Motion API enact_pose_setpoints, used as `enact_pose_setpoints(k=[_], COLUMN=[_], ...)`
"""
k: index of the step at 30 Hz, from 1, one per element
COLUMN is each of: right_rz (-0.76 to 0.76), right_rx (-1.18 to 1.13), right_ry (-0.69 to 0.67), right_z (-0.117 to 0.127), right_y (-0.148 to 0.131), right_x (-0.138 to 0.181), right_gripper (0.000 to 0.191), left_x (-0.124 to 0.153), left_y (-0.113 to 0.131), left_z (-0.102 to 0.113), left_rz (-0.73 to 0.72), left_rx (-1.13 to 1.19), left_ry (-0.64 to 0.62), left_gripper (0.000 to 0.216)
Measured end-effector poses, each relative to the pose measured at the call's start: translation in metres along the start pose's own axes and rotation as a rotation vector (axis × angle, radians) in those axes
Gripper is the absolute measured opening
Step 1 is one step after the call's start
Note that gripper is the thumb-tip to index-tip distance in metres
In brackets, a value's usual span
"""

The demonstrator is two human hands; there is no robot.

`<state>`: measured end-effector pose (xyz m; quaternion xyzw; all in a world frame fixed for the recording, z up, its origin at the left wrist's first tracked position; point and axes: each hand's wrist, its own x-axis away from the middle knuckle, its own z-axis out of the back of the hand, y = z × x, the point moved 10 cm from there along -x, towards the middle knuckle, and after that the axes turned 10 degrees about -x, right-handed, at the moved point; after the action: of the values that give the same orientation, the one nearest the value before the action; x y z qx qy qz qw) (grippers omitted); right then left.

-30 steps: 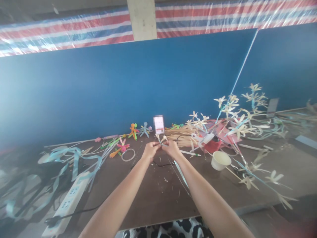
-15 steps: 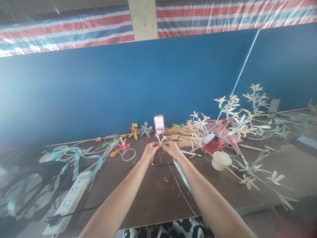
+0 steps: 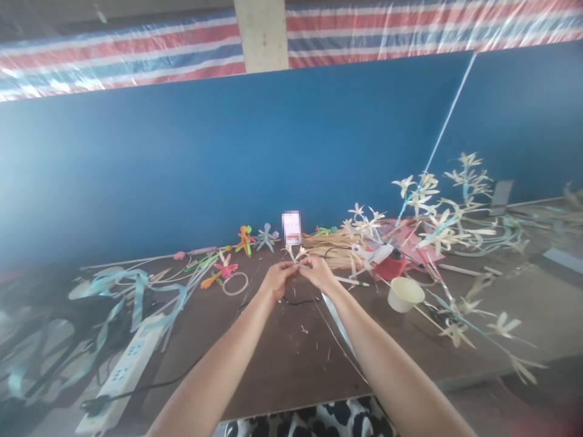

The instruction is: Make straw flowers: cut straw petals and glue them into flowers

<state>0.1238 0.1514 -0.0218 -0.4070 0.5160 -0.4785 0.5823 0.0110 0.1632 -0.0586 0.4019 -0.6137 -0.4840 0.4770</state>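
Observation:
Both hands meet over the middle of the table, fingertips pinched close together. My left hand (image 3: 277,280) is closed on the stem of a small cream artificial flower (image 3: 296,252), whose petals stick up above the fingers. Against it, my right hand (image 3: 319,273) pinches a pale blue ribbon (image 3: 336,321) at the stem. The ribbon's loose length hangs down beside the right forearm towards the table edge. A thin white wire (image 3: 334,340) trails nearby. The fingers hide most of the stem.
A power strip (image 3: 125,376) and tangled blue ribbon (image 3: 136,285) lie at left. A clear ring (image 3: 235,283) and colourful pipe-cleaner figures (image 3: 245,240) sit behind. To the right are a cream cup (image 3: 405,294), a glue gun (image 3: 376,254) and finished flower sprays (image 3: 421,197).
The right hand has shifted very slightly at the stem, and the hanging ribbon and wire have swung a little to the right. Both hands keep their pinch.

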Motion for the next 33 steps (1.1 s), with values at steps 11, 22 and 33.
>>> enact_pose_setpoints(k=[11,22,33], right_rz=[0.020,0.002,0.055], right_rx=[0.062,0.337,0.837], right_ry=[-0.005,-0.040,-0.069], right_z=[-0.001,-0.007,-0.024], right_y=[0.000,-0.005,-0.036], right_x=[0.000,0.005,0.029], right_gripper=[0.016,0.015,0.017], left_x=[-0.004,0.002,-0.001], left_y=[-0.005,0.004,-0.006], left_z=[0.006,0.014,0.016], left_rz=[0.009,-0.059,0.007], left_rx=[-0.039,-0.171,-0.138], left_ry=[0.079,0.170,0.166], left_gripper=[0.014,0.008,0.006])
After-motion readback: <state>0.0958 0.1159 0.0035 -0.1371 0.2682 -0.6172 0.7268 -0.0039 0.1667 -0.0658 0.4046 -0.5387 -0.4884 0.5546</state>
